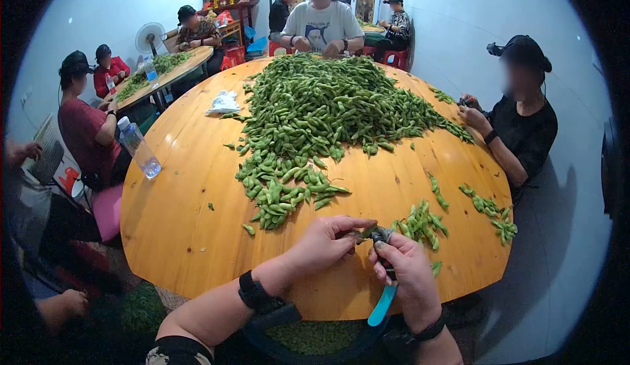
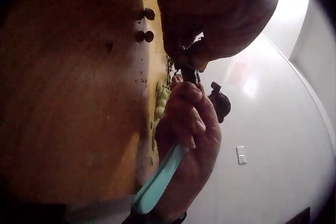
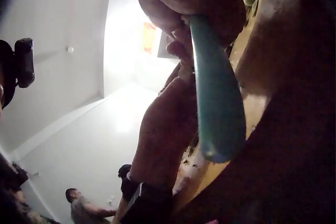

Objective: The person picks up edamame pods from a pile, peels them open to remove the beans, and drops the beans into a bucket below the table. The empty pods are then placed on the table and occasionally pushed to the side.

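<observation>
Over the table's near edge in the head view, my left hand (image 1: 321,242) pinches a small dark green pod (image 1: 366,232) between its fingertips. My right hand (image 1: 412,270) curls round a tool with a teal handle (image 1: 382,307), its dark end touching the pod. In the left wrist view the fingertips of both hands meet, and the teal handle (image 2: 160,182) hangs below the right hand (image 2: 189,121). The right wrist view shows the teal handle (image 3: 218,95) close up, with the left hand (image 3: 176,90) behind; the pod is hard to make out there.
A large heap of green pods (image 1: 321,99) covers the far middle of the wooden table (image 1: 177,234). Loose pods (image 1: 423,224) lie right of my hands. A bottle (image 1: 139,148) stands at the left edge, and a tub (image 1: 315,337) is below. People sit around.
</observation>
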A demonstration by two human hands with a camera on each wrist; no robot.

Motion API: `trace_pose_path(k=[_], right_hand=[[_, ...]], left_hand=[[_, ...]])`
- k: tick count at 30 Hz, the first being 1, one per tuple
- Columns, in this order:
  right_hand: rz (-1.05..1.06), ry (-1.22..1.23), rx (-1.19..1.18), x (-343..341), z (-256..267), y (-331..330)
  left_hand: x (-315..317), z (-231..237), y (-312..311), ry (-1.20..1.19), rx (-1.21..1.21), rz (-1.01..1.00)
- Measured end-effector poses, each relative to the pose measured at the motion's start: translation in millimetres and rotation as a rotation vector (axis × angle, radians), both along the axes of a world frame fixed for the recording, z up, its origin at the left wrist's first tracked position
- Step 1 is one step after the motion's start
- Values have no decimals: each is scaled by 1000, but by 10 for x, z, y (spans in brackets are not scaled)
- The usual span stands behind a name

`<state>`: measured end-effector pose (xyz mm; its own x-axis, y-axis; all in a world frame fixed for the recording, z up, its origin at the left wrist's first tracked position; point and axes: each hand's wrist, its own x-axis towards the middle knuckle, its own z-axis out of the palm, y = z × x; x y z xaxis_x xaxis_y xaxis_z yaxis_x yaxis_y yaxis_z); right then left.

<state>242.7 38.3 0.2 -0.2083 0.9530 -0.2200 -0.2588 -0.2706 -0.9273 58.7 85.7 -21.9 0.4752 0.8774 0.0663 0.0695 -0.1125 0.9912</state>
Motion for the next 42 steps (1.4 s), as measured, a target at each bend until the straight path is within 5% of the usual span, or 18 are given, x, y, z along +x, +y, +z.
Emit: trace_pose_path(k=[8, 19, 21, 23, 26, 27, 29, 35, 42], right_hand=[[8, 156, -96, 20, -54, 23], [120, 346, -185, 120, -64, 142], [23, 196, -114, 49, 29, 71], [-9, -21, 45, 20, 44, 56], [-9, -39, 47, -29, 62, 27], [-4, -36, 57, -34, 66, 23], [9, 43, 10, -7, 42, 44], [56, 245, -72, -7, -115, 113], [77, 286, -122, -13, -162, 164]], left_hand=[[-38, 23, 8, -205, -357, -107], [-11, 11, 21, -418, -559, -189], [41, 6, -6, 376, 601, -5], [73, 53, -108, 396, 586, 35], [49, 56, -122, 437, 717, 139], [49, 63, -129, 435, 713, 136], [47, 101, -143, 229, 303, 95], [55, 80, -92, -81, -34, 68], [83, -19, -68, -62, 49, 119]])
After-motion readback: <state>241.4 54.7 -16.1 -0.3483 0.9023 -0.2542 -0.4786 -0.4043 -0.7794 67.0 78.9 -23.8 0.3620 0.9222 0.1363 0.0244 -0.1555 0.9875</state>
